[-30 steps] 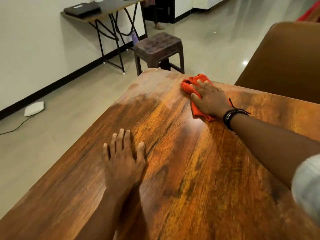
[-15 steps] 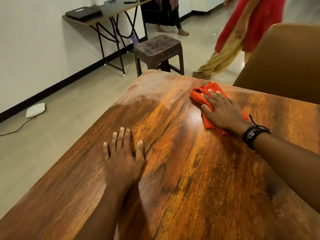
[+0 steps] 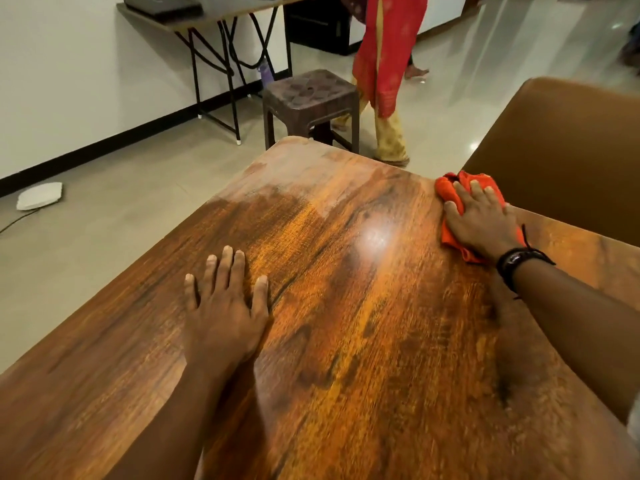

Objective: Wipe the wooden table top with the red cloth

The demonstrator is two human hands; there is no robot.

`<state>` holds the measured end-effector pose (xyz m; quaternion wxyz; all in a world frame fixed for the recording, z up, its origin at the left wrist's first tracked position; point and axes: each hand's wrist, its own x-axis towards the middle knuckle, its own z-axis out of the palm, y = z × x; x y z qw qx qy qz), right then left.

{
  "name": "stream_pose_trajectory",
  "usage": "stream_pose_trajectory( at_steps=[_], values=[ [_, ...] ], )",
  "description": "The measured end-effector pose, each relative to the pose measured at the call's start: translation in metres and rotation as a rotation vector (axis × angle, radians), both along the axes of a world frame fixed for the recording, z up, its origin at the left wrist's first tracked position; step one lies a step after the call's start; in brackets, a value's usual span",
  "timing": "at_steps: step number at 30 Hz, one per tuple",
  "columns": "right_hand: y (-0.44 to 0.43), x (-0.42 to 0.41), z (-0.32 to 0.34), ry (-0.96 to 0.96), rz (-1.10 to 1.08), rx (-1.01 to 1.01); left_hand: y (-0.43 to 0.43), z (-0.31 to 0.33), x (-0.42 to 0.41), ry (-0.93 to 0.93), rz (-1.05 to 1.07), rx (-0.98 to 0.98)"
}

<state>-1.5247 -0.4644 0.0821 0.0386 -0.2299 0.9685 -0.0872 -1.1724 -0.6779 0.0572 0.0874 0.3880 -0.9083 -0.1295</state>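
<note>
Under flat R hand (image 3: 483,220), red cloth (image 3: 450,188) at table (image 3: 346,341) far edge.

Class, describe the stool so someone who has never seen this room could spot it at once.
Start at the wooden table. Beyond its far corner stands the stool. It is low, dark brown, with a patterned square seat, unlike the taller side table on black crossed legs behind it.

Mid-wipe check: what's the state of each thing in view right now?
wooden table top: glossy, hazy patch at the far corner.
right hand: open, pressing the red cloth.
left hand: open, flat on the table top.
red cloth: bunched under the right hand at the far edge.
stool: upright beyond the table.
</note>
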Motion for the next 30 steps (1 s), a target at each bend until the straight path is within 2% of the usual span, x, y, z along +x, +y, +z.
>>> stream_pose_trajectory(
  at_steps=[5, 9, 12, 16, 21, 25, 30],
  values=[
    [-0.087, 0.004, 0.001, -0.047, 0.161, 0.006, -0.001, -0.001, -0.001, -0.002, 0.004, 0.010],
    [-0.149, 0.042, 0.000, -0.043, 0.352, -0.020, 0.000, 0.000, 0.000, -0.004, 0.008, 0.007],
    [-0.155, 0.091, 0.000, -0.024, 0.519, -0.040, 0.002, 0.001, 0.001, 0.000, 0.012, 0.000],
    [-0.109, 0.136, -0.003, 0.032, 0.681, -0.009, 0.002, 0.002, 0.002, -0.004, 0.016, 0.007],
    [-0.083, 0.094, 0.003, 0.001, 0.565, 0.004, 0.001, 0.003, 0.001, -0.004, 0.006, 0.008],
    [-0.134, 0.062, 0.001, -0.030, 0.500, -0.012, -0.001, 0.004, 0.000, -0.007, 0.011, 0.000],
    [-0.219, 0.065, -0.001, -0.038, 0.554, 0.015, 0.001, 0.005, -0.002, -0.019, 0.029, 0.009]
  ],
)
